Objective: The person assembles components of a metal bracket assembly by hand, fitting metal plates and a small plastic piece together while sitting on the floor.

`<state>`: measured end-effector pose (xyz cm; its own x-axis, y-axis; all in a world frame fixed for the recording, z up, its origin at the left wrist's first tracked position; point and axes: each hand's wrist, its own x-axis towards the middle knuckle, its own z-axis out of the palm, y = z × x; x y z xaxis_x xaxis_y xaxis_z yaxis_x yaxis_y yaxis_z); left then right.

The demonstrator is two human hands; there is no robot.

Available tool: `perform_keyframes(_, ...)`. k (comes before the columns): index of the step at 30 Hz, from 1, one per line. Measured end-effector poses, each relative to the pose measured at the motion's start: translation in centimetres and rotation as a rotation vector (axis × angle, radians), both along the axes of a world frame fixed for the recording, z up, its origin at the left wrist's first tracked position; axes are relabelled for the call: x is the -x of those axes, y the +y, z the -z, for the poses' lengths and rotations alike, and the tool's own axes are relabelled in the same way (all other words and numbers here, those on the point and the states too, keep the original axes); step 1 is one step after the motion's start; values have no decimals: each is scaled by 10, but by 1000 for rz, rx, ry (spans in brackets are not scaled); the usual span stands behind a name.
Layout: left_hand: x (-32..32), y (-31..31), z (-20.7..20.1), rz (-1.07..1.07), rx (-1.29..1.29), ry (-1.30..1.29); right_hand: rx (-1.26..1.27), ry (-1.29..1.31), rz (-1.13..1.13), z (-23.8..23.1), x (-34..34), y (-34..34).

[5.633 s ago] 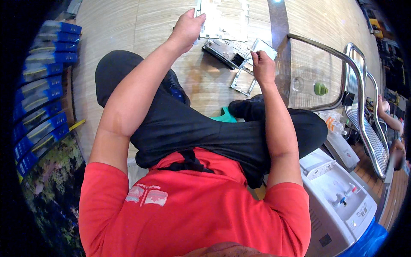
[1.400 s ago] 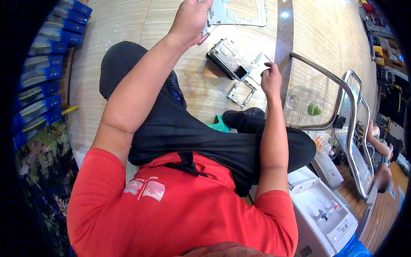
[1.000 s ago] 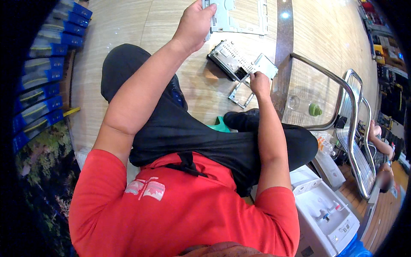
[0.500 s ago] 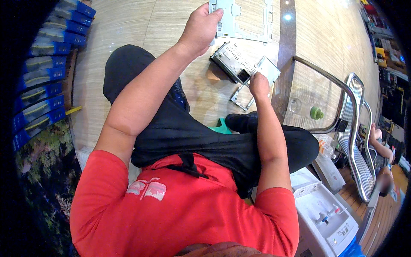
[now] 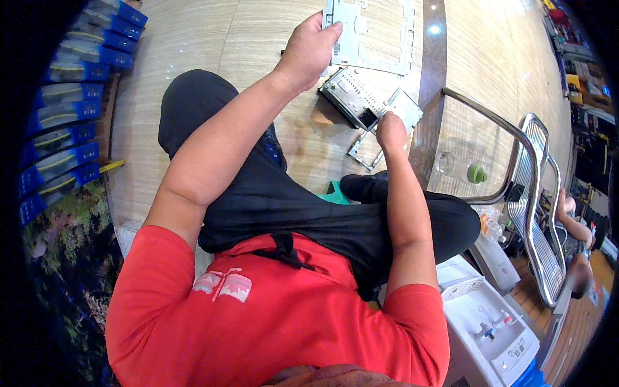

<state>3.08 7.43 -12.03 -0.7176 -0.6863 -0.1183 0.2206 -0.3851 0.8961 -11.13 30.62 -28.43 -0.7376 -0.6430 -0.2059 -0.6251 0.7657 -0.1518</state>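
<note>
One hand, the left (image 5: 309, 57), is clamped on a flat, cut-out silver metal frame (image 5: 349, 42); the right hand (image 5: 392, 133), well apart, overlaps a rectangular silver plate (image 5: 406, 105), its grip unclear. Between them, a boxy black-and-silver metal unit (image 5: 349, 89) rests on the beige floor (image 5: 258, 42).

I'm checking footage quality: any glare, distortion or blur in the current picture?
Head view: bright glare on the dark strip; blue boxes look skewed near the left rim; black corners. Same head view: left hand and plate look fairly sharp.
</note>
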Motion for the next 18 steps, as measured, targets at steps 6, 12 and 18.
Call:
perform_keyframes(6,1,4,-5,-13,36,-23,8,13,-44,2,-2,2)
perform_keyframes(12,-2,3,-1,6,34,-79,46,-19,-79,1,5,6)
perform_keyframes(18,3,5,19,46,246,-170,341,-17,51,-54,28,-1)
